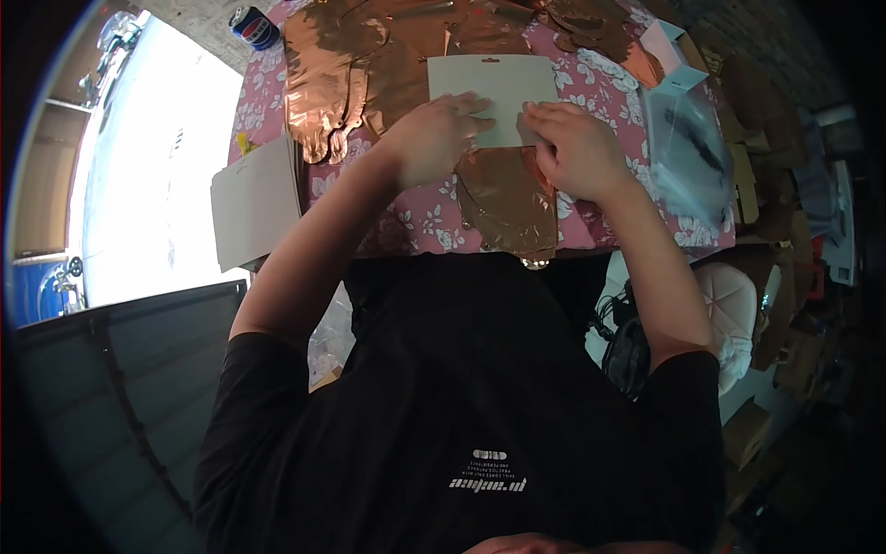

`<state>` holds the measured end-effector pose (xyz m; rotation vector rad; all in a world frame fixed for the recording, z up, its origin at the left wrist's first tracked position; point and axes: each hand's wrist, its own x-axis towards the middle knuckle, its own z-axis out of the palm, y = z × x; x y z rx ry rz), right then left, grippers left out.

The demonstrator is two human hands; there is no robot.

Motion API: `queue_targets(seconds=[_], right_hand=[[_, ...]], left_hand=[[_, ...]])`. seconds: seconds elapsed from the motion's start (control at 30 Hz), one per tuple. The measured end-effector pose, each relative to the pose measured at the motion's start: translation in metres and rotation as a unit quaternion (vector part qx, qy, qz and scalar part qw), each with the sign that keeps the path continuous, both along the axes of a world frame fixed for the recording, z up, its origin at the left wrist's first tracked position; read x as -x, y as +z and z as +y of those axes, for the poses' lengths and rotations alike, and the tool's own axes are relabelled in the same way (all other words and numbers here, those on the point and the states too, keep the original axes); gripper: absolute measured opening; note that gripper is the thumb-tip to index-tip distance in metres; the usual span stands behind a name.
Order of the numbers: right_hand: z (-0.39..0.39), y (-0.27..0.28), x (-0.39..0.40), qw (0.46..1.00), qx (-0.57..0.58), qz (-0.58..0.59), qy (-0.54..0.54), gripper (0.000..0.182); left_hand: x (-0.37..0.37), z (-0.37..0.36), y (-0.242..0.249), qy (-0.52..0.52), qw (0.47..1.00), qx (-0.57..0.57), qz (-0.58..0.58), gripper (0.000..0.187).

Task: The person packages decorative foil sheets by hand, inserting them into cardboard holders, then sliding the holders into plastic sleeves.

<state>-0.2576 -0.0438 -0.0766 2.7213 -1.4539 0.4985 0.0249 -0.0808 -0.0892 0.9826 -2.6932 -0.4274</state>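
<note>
A pale grey cardboard card (503, 76) with a hang slot at its far edge lies in front of me on the table. My left hand (439, 138) rests on its left side, fingers stretched out over the surface, slightly blurred. At the right edge, my right hand (583, 152) has its fingers bent together over the card, with the thumb lower down by the near corner. Copper-coloured foil (508, 203) sticks out from under the card toward me, crinkled and shiny. How much of it lies beneath the card is hidden.
More flat copper foil pieces (328, 78) cover the table's far side. A Pepsi can (254, 28) stands at the far left. Cardboard sheets (258, 205) lie at the left edge. On the right are a clear plastic bag (688, 152) and a white box (674, 55). The tablecloth (429, 222) is pink floral.
</note>
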Motion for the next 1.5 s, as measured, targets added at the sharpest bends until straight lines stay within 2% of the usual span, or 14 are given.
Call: queue_targets(seconds=[0.2,0.3,0.4,0.5,0.53,0.83,1.07,1.17,1.27,1.33,1.37,1.4,1.47,1.5], right_hand=[[0.035,0.012,0.020,0.982,0.041,-0.166,-0.077,0.029],[0.066,0.007,0.021,0.979,-0.039,-0.192,-0.056,0.028],[0.094,0.007,0.011,0.983,-0.099,-0.151,0.030,0.054],[0.105,0.010,0.002,0.982,-0.172,-0.058,0.060,0.120],[0.104,0.010,0.003,0.982,-0.172,-0.058,0.059,0.120],[0.098,0.009,0.003,0.989,-0.123,0.026,0.083,0.057],[0.077,0.013,0.011,0.973,-0.151,-0.136,0.113,0.034],[0.062,0.023,0.009,0.935,-0.168,-0.308,0.042,0.017],[0.033,0.024,0.009,0.867,-0.274,-0.403,-0.101,0.021],[0.005,0.024,0.008,0.861,-0.271,-0.417,-0.104,0.025],[-0.011,0.023,0.008,0.855,-0.268,-0.430,-0.108,0.029],[-0.030,0.013,0.012,0.856,-0.268,-0.429,-0.109,0.029],[-0.062,-0.008,0.016,0.773,-0.334,-0.538,-0.043,0.029],[-0.070,-0.012,0.016,0.746,-0.354,-0.563,-0.031,0.027]], left_hand=[[0.000,-0.005,0.000,0.002,1.000,-0.006,0.014,0.048],[0.005,-0.006,0.007,-0.002,1.000,-0.009,0.007,0.053],[0.006,-0.007,0.008,-0.013,0.999,0.019,-0.024,0.056],[0.009,-0.010,0.011,-0.020,0.997,0.035,-0.063,0.058],[0.010,-0.011,0.015,-0.014,0.997,0.017,-0.071,0.060],[0.009,-0.009,0.017,-0.002,0.998,-0.001,-0.066,0.056],[0.009,-0.016,0.014,-0.011,0.997,0.018,-0.075,0.058],[0.008,-0.016,0.017,-0.017,0.996,0.033,-0.081,0.058],[0.002,-0.027,0.019,-0.014,0.998,-0.027,-0.054,0.048],[-0.005,-0.033,0.018,-0.008,1.000,-0.017,-0.024,0.032],[-0.004,-0.037,0.019,0.007,0.986,-0.147,0.077,0.021],[-0.003,-0.042,0.023,0.006,0.986,-0.147,0.079,0.021],[-0.003,-0.050,0.028,0.039,0.983,-0.138,-0.111,0.021],[-0.003,-0.050,0.028,0.040,0.983,-0.139,-0.110,0.021]])
